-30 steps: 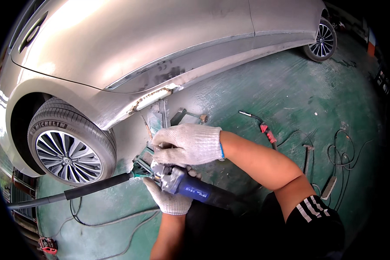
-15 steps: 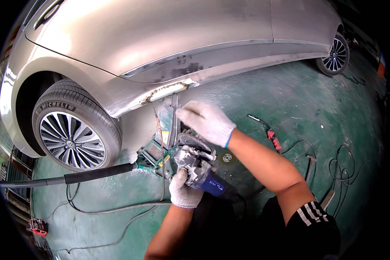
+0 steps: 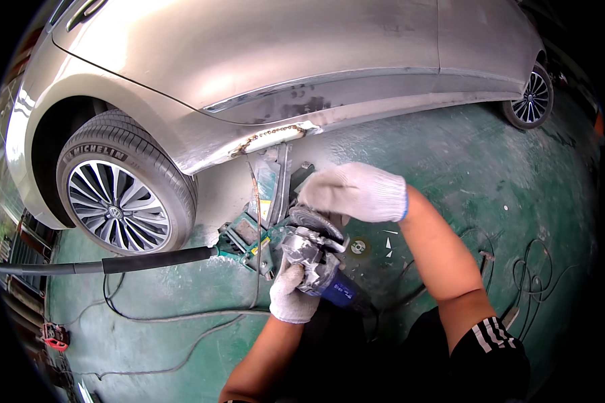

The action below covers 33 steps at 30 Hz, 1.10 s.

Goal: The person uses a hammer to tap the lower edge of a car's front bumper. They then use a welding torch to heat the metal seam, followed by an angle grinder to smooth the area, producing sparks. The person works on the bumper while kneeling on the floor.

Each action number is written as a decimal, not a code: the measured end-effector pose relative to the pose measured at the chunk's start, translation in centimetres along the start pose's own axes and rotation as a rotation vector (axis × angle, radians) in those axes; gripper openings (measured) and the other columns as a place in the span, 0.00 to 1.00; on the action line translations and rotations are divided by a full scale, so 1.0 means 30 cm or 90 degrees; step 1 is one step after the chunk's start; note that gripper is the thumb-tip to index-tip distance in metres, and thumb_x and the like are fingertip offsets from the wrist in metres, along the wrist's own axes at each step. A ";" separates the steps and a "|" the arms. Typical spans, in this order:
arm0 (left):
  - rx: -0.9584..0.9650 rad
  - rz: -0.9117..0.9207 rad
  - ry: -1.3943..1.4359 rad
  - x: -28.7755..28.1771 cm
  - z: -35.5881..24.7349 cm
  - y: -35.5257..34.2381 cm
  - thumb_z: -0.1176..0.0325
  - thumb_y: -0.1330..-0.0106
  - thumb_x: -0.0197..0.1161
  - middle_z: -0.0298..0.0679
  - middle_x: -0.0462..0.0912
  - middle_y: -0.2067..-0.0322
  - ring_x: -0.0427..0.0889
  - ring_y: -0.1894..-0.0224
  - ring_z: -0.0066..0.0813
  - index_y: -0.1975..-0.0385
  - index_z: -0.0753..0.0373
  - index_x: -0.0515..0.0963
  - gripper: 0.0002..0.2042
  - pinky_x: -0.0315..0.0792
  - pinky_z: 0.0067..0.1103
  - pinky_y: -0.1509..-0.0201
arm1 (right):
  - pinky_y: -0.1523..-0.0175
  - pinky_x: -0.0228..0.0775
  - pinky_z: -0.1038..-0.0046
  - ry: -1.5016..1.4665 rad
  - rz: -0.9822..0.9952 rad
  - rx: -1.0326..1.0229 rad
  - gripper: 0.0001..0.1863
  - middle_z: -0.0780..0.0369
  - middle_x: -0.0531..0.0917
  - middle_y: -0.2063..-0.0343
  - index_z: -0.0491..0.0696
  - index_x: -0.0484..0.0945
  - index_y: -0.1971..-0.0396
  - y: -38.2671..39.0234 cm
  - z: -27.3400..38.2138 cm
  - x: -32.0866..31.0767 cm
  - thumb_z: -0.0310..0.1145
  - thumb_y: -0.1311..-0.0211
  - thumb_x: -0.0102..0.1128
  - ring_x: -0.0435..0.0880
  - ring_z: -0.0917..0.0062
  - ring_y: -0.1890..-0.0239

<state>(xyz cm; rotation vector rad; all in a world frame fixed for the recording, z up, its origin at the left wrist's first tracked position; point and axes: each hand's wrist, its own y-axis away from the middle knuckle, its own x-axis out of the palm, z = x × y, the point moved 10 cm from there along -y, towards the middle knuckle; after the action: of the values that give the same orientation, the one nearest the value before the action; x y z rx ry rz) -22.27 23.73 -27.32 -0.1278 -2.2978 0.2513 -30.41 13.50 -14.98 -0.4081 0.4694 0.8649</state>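
Observation:
My left hand, in a white knit glove, is closed around the head end of a blue angle grinder, whose metal gear housing is dusty. A worn round disc sits on the grinder, tilted up toward the car. My right hand, gloved too, hovers just above the disc with its fingers stretched out together and the thumb apart below them. Its fingertips are a little smeared, and whether they touch the disc cannot be told. Beyond them is a beige car's sill, with a rough brown weld seam along a bare patch.
A green floor jack stands under the sill, its long black handle reaching left past the front wheel. Hoses and cables cross the green floor. A loose disc lies right of the grinder.
My right hand has moved down and right, closer to the grinder's disc. The left hand keeps its hold on the angle grinder. The whole view has shifted slightly.

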 end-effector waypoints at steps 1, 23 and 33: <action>0.010 0.014 0.016 0.002 -0.012 0.002 0.50 0.42 0.78 0.49 0.82 0.41 0.86 0.44 0.46 0.29 0.65 0.68 0.44 0.83 0.40 0.40 | 0.47 0.81 0.68 0.074 0.037 -0.040 0.18 0.57 0.91 0.61 0.45 0.89 0.50 0.019 0.037 0.006 0.45 0.23 0.66 0.89 0.71 0.57; 0.124 -0.090 -0.623 -0.117 -0.134 0.118 0.71 0.48 0.86 0.39 0.81 0.54 0.81 0.53 0.27 0.47 0.60 0.69 0.33 0.79 0.28 0.46 | 0.46 0.80 0.55 0.105 -0.103 -0.247 0.18 0.49 0.88 0.57 0.42 0.85 0.47 0.146 -0.069 0.151 0.41 0.21 0.58 0.87 0.51 0.53; 0.036 -0.055 -0.867 -0.078 -0.125 0.085 0.58 0.52 0.92 0.44 0.82 0.53 0.81 0.52 0.33 0.46 0.62 0.70 0.39 0.79 0.33 0.43 | 0.59 0.77 0.52 0.165 -0.163 -0.104 0.17 0.49 0.85 0.70 0.44 0.84 0.64 0.161 -0.161 0.162 0.42 0.20 0.57 0.86 0.47 0.64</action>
<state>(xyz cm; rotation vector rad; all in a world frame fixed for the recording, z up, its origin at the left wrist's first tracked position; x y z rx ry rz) -17.89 26.33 -27.09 0.2659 -3.6215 0.4396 -32.63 16.83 -22.35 -0.7204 0.5724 0.6049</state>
